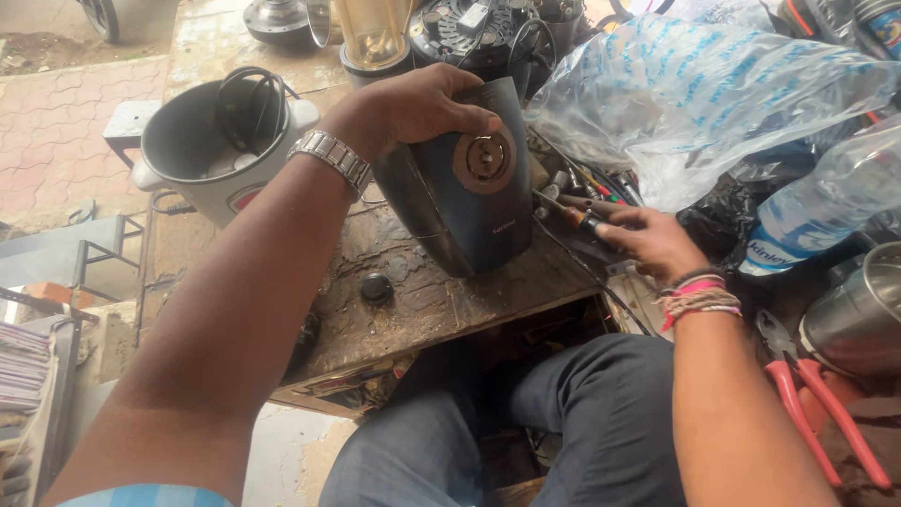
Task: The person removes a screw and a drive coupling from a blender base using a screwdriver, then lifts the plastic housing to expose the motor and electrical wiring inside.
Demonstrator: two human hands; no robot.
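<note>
A dark mixer-grinder base (465, 188) is held tilted on the worn surface (422, 300), gripped at its top by the left hand (413, 108). A screwdriver (577, 218) just beside it is pinched by the right hand (652, 242) fingers.

We see a dark navy mixer base (469, 202) with a copper-brown coupling disc (484, 160), a silver watch (330, 157) above it, pink and beaded bands (699, 296) on the other wrist, red-handled pliers (817, 404) at the bench's right edge, a white cooker (221, 141) at its left, and a blue-printed clear bag (704, 94).
</note>
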